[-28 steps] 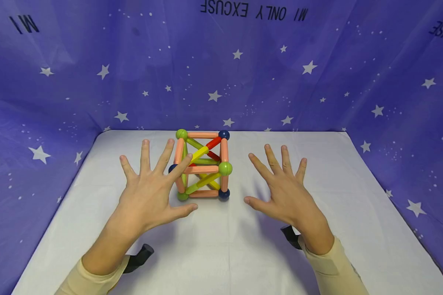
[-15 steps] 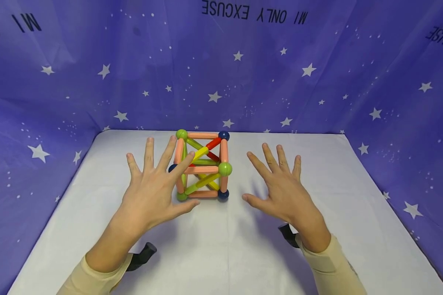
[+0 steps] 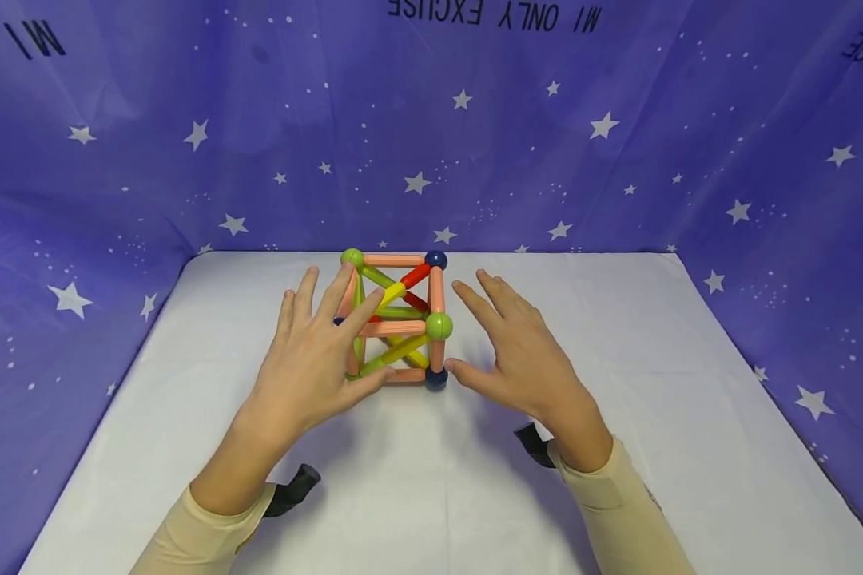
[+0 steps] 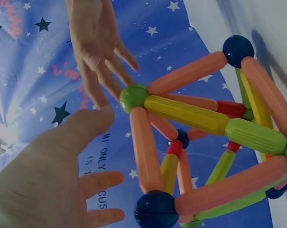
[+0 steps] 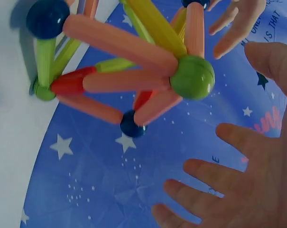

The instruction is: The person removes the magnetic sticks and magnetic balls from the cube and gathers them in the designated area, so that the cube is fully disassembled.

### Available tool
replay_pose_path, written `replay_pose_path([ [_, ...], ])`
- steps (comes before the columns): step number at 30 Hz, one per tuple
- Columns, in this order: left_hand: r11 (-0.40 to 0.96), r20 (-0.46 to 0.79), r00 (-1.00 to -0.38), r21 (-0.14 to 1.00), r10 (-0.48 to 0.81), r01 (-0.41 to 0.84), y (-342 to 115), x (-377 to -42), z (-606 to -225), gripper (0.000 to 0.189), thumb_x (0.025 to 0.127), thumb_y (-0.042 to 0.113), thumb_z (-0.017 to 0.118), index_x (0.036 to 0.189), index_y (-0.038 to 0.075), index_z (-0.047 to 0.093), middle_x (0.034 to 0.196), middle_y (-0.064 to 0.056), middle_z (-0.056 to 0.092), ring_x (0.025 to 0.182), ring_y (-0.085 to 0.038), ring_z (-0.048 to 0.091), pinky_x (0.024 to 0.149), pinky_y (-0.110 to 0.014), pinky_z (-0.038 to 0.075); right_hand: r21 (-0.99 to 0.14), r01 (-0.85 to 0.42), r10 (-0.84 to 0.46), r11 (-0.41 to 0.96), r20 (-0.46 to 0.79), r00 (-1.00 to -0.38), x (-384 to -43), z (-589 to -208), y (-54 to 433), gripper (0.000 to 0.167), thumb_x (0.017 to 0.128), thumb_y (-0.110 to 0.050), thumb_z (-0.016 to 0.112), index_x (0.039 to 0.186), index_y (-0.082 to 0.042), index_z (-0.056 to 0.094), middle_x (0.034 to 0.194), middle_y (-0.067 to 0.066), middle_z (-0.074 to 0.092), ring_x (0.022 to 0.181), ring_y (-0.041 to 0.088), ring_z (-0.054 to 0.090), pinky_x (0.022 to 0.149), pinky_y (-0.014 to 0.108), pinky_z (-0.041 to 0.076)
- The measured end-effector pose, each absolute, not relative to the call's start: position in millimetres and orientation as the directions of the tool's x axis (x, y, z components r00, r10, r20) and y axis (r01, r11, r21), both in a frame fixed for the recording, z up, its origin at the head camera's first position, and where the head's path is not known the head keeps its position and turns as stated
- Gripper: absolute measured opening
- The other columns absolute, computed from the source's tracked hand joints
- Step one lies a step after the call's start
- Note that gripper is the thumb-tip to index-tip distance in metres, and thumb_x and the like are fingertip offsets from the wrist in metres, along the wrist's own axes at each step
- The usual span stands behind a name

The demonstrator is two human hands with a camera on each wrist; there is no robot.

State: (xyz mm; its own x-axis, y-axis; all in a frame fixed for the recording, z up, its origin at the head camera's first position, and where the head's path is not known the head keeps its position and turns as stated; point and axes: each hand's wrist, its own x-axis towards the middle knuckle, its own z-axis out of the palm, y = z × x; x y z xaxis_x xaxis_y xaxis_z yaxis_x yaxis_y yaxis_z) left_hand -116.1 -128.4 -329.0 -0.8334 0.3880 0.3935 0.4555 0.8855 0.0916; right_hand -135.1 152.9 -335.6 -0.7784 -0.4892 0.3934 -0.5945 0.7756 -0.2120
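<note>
A cube frame (image 3: 398,328) of ball joints and ribbed rods stands on the white table. Its corners alternate green balls (image 3: 439,326) and dark blue balls (image 3: 435,260). Salmon rods form most edges, with yellow, green and red diagonals across the faces. My left hand (image 3: 302,367) hovers at the cube's left side, fingers extended, covering part of its left corners in the head view. To the right of the cube, my right hand (image 3: 525,351) has straight fingers and thumb pointing toward it. In the right wrist view a gap shows between the right fingers (image 5: 205,173) and the nearest green ball.
The white cloth-covered table (image 3: 431,495) is bounded at the back and sides by a purple curtain (image 3: 417,136) with stars and lettering. Black curved pieces (image 3: 293,490) stick out from both wrists at the sleeve cuffs.
Both hands have moved inward toward the cube, the left hand to the right and the right hand to the left. Their spread fingers have drawn closer together. The cube stays in place.
</note>
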Motion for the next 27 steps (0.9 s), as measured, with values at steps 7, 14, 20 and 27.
replay_pose_path([
  [7, 0.866, 0.417, -0.826, 0.155, 0.378, 0.475, -134.9, -120.7, -334.1, 0.056, 0.082, 0.044, 0.075, 0.129, 0.017, 0.061, 0.137, -0.022, 0.037, 0.121, -0.044, 0.033, 0.093, -0.056, 0.040, -0.315, -0.636, -0.476, 0.705, 0.454, -0.753, -145.7, -347.0, 130.1, 0.068, 0.085, -0.045, 0.068, 0.146, -0.025, 0.046, 0.120, 0.008, 0.048, 0.090, 0.018, 0.050, 0.071, 0.035, 0.048],
  [14, 0.841, 0.466, -0.790, 0.156, 0.399, 0.517, -137.1, -124.6, -333.9, 0.018, 0.085, 0.020, 0.076, 0.101, 0.014, 0.069, 0.099, -0.009, 0.045, 0.082, -0.027, 0.039, 0.062, -0.034, 0.039, -0.415, -0.645, -0.456, 0.641, 0.470, -0.756, -150.9, -356.9, 112.1, 0.032, 0.090, -0.027, 0.066, 0.120, -0.017, 0.066, 0.107, 0.006, 0.041, 0.045, 0.009, 0.034, 0.044, 0.023, 0.036],
  [20, 0.825, 0.482, -0.774, 0.166, 0.410, 0.540, -134.9, -125.4, -334.3, 0.018, 0.081, 0.013, 0.080, 0.097, 0.012, 0.072, 0.089, -0.003, 0.048, 0.074, -0.020, 0.045, 0.056, -0.030, 0.042, -0.424, -0.621, -0.412, 0.659, 0.488, -0.770, -149.9, -360.1, 105.6, 0.022, 0.089, -0.019, 0.062, 0.110, -0.015, 0.067, 0.104, 0.006, 0.040, 0.047, 0.007, 0.040, 0.045, 0.022, 0.040],
  [27, 0.824, 0.491, -0.770, 0.166, 0.407, 0.542, -134.4, -124.8, -336.9, 0.018, 0.081, 0.014, 0.081, 0.096, 0.012, 0.071, 0.087, -0.002, 0.048, 0.068, -0.017, 0.046, 0.052, -0.030, 0.043, -0.449, -0.607, -0.385, 0.656, 0.492, -0.781, -148.1, -362.6, 103.5, 0.020, 0.085, -0.014, 0.061, 0.104, -0.015, 0.067, 0.103, 0.005, 0.040, 0.054, 0.007, 0.048, 0.049, 0.020, 0.044],
])
